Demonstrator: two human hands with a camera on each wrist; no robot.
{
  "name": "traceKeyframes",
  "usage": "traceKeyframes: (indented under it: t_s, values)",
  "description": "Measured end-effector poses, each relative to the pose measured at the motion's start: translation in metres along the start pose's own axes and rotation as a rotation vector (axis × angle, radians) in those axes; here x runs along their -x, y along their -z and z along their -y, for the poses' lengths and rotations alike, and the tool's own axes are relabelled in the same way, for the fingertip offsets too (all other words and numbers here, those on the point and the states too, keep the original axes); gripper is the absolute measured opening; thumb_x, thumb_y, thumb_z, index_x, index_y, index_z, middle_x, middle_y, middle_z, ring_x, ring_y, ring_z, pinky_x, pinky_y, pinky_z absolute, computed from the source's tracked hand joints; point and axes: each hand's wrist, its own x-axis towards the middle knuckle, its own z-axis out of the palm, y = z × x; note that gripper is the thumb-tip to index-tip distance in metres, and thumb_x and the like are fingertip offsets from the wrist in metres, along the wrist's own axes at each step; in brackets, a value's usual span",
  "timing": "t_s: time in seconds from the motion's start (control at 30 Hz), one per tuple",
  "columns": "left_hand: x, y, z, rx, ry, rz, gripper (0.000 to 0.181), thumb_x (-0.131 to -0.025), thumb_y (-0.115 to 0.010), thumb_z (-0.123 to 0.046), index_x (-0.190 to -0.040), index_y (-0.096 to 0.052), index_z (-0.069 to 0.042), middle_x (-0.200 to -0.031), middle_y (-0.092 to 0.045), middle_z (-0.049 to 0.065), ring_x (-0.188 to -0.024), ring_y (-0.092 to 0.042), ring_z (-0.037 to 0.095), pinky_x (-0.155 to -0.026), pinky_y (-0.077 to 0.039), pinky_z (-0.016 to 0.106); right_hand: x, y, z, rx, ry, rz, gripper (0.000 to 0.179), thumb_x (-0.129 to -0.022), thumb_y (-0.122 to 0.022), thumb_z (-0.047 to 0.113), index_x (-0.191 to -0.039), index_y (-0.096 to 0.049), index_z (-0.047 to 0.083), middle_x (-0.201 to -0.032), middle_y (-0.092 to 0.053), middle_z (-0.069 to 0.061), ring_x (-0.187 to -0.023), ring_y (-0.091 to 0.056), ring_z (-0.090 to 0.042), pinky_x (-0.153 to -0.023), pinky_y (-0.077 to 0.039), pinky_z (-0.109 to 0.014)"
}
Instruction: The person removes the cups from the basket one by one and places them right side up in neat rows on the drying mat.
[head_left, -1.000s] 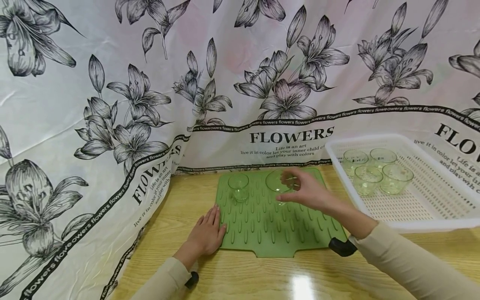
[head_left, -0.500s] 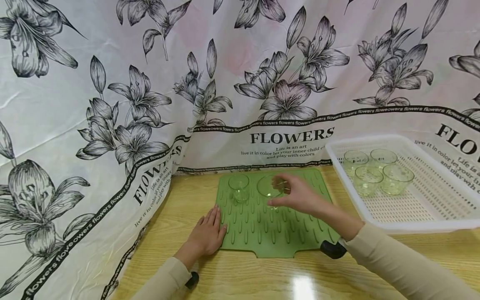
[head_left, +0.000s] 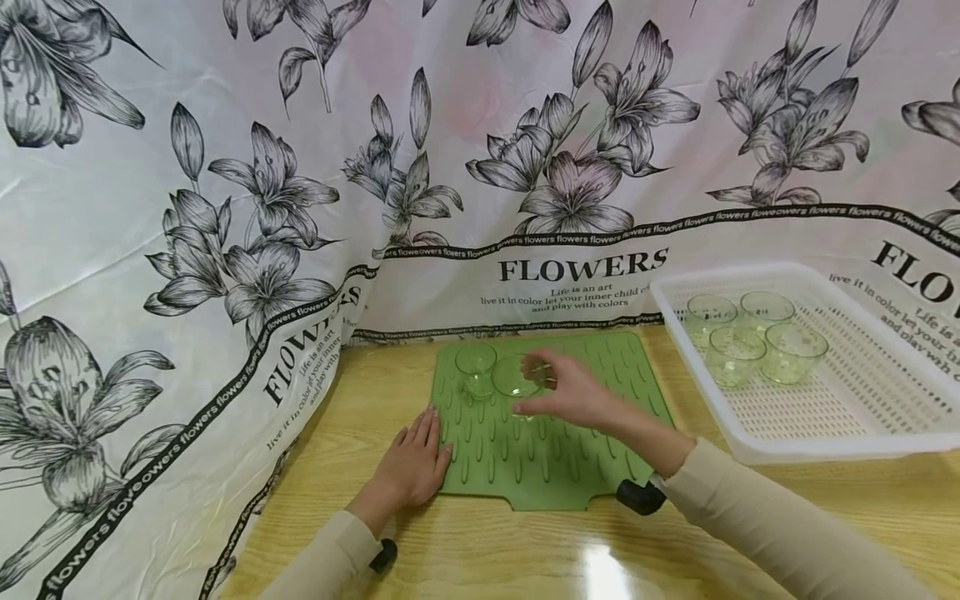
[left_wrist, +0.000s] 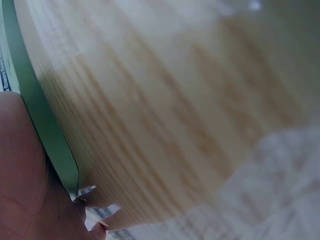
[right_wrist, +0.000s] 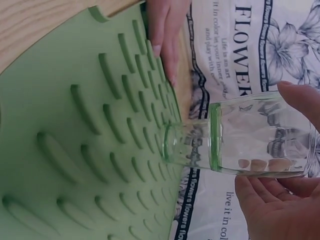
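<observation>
My right hand (head_left: 566,390) holds a clear drinking glass (right_wrist: 240,132) between thumb and fingers, above the green ridged mat (head_left: 555,467). In the right wrist view the thumb is on one side of it and the fingers are on the other. Close to its left stands a second clear glass (head_left: 476,379) on the mat, partly overlapped by the held one. My left hand (head_left: 412,465) lies flat, fingers stretched out, with its fingertips at the mat's left edge. The left wrist view shows only part of that hand (left_wrist: 20,175) against the mat's edge (left_wrist: 40,115).
To the right, a white perforated plastic basket (head_left: 738,437) contains several similar glasses (head_left: 795,354) grouped toward its left end. A white flower-printed cloth (head_left: 420,292) hangs behind and along the left side of the wooden table (head_left: 495,550).
The right hand has carried its glass leftward over the mat, close to the standing glass. The left hand has stayed put at the mat's edge.
</observation>
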Motion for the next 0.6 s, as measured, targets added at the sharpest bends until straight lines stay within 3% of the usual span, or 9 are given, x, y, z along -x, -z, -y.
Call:
traceKeyframes:
  t_s: [0.23,0.6]
  values:
    - [-0.002,-0.003,0.003,0.007,-0.001,-0.027,0.068,-0.113,-0.022,-0.043,-0.163,-0.015,0.002,-0.171,-0.009,0.017,-0.157,-0.015,0.034,-0.124,-0.021,0.055,-0.005,-0.012,0.001,-0.008,-0.009,0.007,0.081,-0.078,-0.090,0.028,-0.144,-0.051,0.003,-0.140,-0.058,-0.018,-0.132,-0.054,-0.039,-0.111,-0.043,-0.054]
    - [-0.006,-0.009,0.005,-0.020,-0.002,-0.036,0.068,-0.113,-0.020,-0.045,-0.163,-0.014,0.001,-0.171,-0.008,0.016,-0.157,-0.014,0.032,-0.124,-0.021,0.054,-0.013,-0.034,-0.011,-0.053,-0.009,0.035,0.081,-0.079,-0.090,0.024,-0.145,-0.050,0.001,-0.142,-0.056,-0.021,-0.134,-0.052,-0.041,-0.111,-0.043,-0.053]
